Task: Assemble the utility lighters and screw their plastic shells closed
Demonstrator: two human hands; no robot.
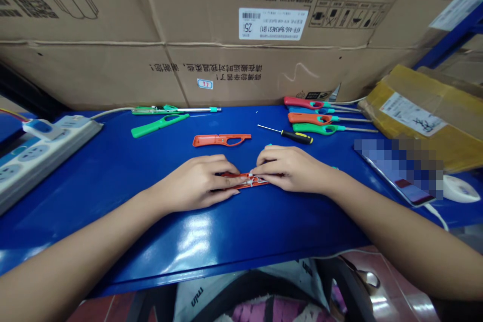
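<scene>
Between my hands lies an opened orange lighter body (pixel 251 181) with white inner parts and a wire showing. My left hand (pixel 206 181) grips its left end, fingers pressed onto the parts inside. From the right, my right hand (pixel 289 167) pinches at the wire and the body's right half; its fingertips partly hide what they hold. Just behind them rests the loose orange half-shell (pixel 211 140), hollow side up. A black and yellow screwdriver (pixel 298 137) lies beyond my right hand, its tip pointing left.
Back left are a green half-shell (pixel 153 127) and an opened green lighter (pixel 156 110) with a metal rod. Several whole long-necked lighters (pixel 307 118) lie back right. A power strip (pixel 41 153), a phone (pixel 400 176), a yellow-taped parcel (pixel 422 110) and a large carton (pixel 211 20) surround the blue tabletop (pixel 158 251).
</scene>
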